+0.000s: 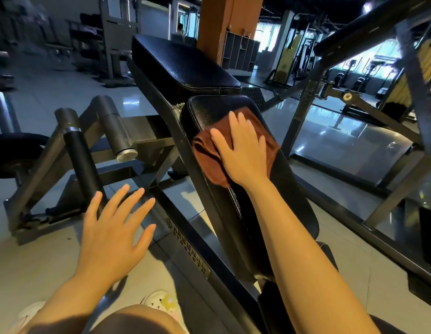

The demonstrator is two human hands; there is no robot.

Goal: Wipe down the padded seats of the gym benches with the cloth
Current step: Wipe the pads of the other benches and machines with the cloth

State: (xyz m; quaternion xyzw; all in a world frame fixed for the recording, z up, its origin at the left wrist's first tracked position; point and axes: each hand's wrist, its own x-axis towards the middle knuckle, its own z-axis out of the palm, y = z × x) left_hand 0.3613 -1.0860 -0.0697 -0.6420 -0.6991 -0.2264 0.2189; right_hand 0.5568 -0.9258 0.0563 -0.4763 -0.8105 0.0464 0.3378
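A: What is lying nearest to the camera?

B: Two bare forearms are reaching forward. The left hand [113, 227] is hovering over the tiled floor [41, 261] with all five fingers straight and spread; it is holding nothing. Below it one light shoe [161, 302] is showing clearly, and a second one is only partly showing at the left.

A: And the other hand?

B: The right hand [243, 150] is lying flat, fingers straight and a little apart, and it is pressing one brown cloth [205, 153] on the long black padded seat [277, 208]. The cloth is sitting on the upper part of this pad and is reaching over its left edge, where it is bunching in folds.

A: How many pads are you counting?

B: Two on this bench. The second black pad [183, 66] is standing beyond the first one, higher, with a narrow gap between them.

A: Is there room around?

B: On the left the dark steel frame [190, 239] is running just beside the pad, and two metal roller posts [115, 126] are standing farther left. On the right a slanted bar [303, 112] is crossing near the pad's edge, with shiny floor between them. Far behind, one orange pillar [224, 20] is rising among more machines, which are blurred.
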